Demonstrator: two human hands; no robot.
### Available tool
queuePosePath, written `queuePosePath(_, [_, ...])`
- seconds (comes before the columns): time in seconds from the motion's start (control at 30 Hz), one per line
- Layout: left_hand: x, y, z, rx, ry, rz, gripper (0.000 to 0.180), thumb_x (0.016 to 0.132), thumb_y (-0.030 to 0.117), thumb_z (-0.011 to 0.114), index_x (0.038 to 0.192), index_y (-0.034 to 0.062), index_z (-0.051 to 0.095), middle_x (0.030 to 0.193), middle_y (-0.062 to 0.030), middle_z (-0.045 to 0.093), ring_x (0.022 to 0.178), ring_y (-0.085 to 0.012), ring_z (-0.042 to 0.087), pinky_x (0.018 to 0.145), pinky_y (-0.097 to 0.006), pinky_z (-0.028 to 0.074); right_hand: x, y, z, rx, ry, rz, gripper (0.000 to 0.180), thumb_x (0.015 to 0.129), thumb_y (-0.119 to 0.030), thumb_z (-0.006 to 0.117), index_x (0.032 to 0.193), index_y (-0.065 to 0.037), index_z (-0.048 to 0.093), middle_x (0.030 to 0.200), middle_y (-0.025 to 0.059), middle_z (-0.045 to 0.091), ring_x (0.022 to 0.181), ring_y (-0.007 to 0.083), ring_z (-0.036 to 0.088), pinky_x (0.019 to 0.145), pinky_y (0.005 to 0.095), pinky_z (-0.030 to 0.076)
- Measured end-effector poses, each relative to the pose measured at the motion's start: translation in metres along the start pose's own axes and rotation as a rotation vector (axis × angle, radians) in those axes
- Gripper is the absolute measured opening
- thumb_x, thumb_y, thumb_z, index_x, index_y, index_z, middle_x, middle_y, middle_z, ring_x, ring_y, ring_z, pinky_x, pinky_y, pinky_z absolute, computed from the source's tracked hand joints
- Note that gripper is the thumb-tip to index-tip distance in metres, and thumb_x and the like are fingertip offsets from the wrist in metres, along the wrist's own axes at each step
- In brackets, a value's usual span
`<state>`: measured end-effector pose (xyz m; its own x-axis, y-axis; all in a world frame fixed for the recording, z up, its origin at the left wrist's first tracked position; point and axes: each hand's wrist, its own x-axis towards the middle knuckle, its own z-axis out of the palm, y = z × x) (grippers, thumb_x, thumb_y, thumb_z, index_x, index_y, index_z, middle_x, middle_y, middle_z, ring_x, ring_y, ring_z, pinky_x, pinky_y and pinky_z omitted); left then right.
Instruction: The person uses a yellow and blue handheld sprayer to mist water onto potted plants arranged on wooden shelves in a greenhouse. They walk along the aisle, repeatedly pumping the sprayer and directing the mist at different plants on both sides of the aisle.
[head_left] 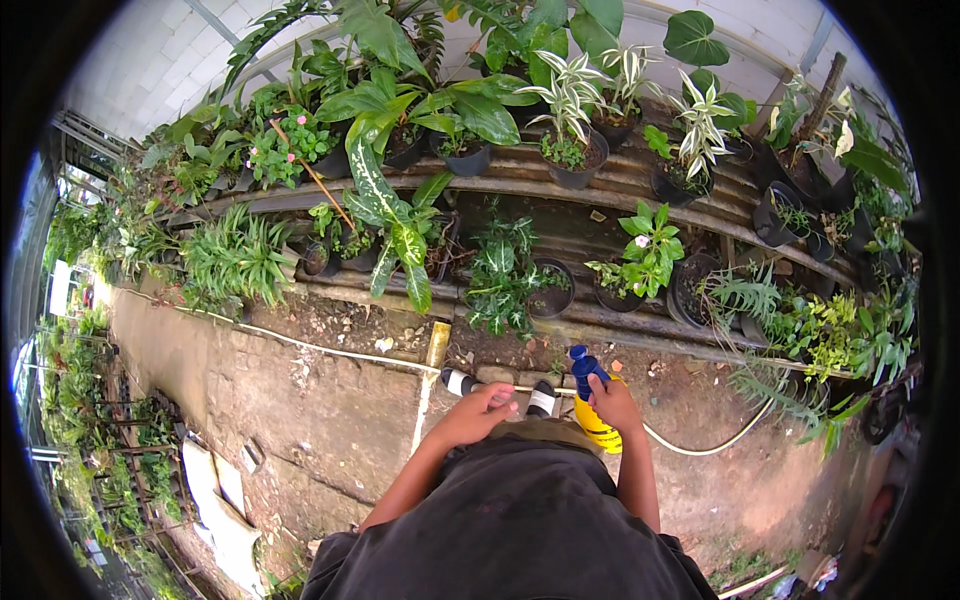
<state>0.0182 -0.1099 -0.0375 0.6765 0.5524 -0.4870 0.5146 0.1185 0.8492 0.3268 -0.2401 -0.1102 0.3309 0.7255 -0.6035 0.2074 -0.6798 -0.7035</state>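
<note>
A yellow spray bottle (597, 430) with a blue spray head hangs at my right side. My right hand (618, 406) is closed around its upper part, just below the head. In front of my belly is my left hand (474, 416), with nothing in it and its fingers apart and slightly bent. Both hands are apart from the plants. Ahead of them on the lower shelf are a silvery-leaved plant (500, 270), a black pot (550, 289) and a plant with a pale flower (650, 250).
Potted plants with white-striped leaves (570, 100) stand on the upper tier of a corrugated shelf (620, 190). A pale hose (320, 345) crosses the ground near my feet. A yellowish post (437, 345) stands ahead. Pale sheets (215, 500) lie at left, beside more plants.
</note>
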Motion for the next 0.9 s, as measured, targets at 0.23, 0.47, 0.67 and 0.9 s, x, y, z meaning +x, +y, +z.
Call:
queuePosePath(0.23, [-0.011, -0.013, -0.012, -0.026, 0.063, -0.021, 0.055, 0.105, 0.036, 0.069, 0.146, 0.0009, 0.057, 0.135, -0.0193, 0.067, 0.119, -0.0274, 0.067, 0.103, -0.040, 0.055, 0.009, -0.004, 0.007, -0.048, 0.018, 0.011, 0.061, 0.107, -0.052, 0.057, 0.082, 0.001, 0.073, 0.072, 0.0148, 0.072, 0.071, 0.0304, 0.074, 0.073, 0.0422, 0.055])
queuePosePath(0.47, [-0.015, -0.014, -0.013, -0.014, 0.055, -0.001, 0.054, 0.105, 0.036, 0.069, 0.145, 0.0013, 0.058, 0.134, -0.0185, 0.067, 0.119, -0.0263, 0.067, 0.101, -0.039, 0.055, 0.014, -0.017, 0.005, -0.048, 0.036, 0.053, 0.062, 0.107, -0.052, 0.056, 0.082, 0.002, 0.073, 0.069, 0.0151, 0.071, 0.071, 0.0319, 0.073, 0.073, 0.0436, 0.055])
queuePosePath(0.67, [-0.015, -0.019, -0.014, -0.017, 0.047, 0.013, 0.055, 0.105, 0.037, 0.069, 0.145, 0.0006, 0.058, 0.134, -0.0186, 0.067, 0.117, -0.0265, 0.067, 0.102, -0.039, 0.055, 0.007, -0.015, -0.001, 0.044, -0.007, 0.060, 0.063, 0.107, -0.054, 0.055, 0.076, 0.000, 0.069, 0.062, 0.0092, 0.064, 0.050, 0.0216, 0.062, 0.051, 0.0390, 0.049])
queuePosePath(0.9, [-0.017, -0.017, -0.017, -0.002, 0.058, -0.011, 0.056, 0.105, 0.038, 0.069, 0.145, 0.0000, 0.058, 0.133, -0.0186, 0.068, 0.118, -0.0269, 0.067, 0.102, -0.039, 0.054, 0.003, -0.020, 0.002, 0.099, 0.002, 0.088, 0.064, 0.108, -0.054, 0.055, 0.077, 0.001, 0.067, 0.060, 0.0080, 0.062, 0.048, 0.0192, 0.060, 0.048, 0.0366, 0.047])
